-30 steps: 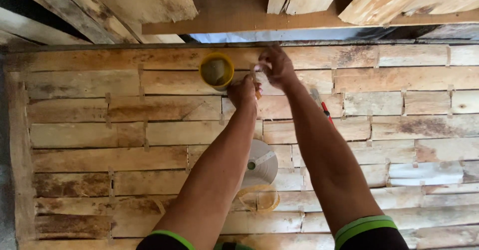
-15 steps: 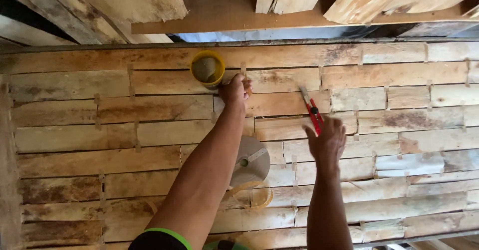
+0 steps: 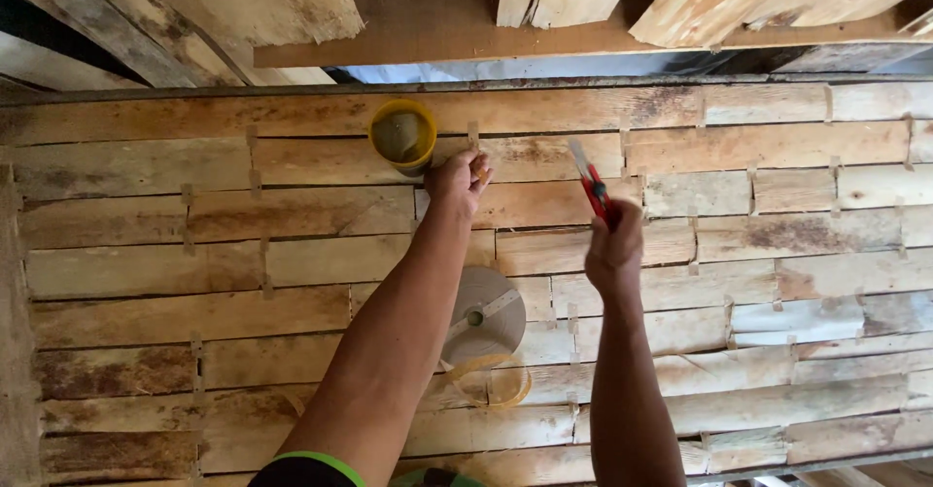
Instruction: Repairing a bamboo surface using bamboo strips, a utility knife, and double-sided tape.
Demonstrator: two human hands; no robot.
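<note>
The left forearm covers the left part of the tape roll in the middle of the frame, and the roll's loose loop runs out of sight behind it. The right hand hides the handle of the red cutter; only its upper end shows. What the left hand pinches is too small to tell. The yellow cup holds something murky. Both arms and the wooden strips are cut off at the lower edge.

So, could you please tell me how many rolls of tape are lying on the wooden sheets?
1: a tape roll lies beside the left forearm, below the yellow cup. Others may be hidden under the arms.
</note>
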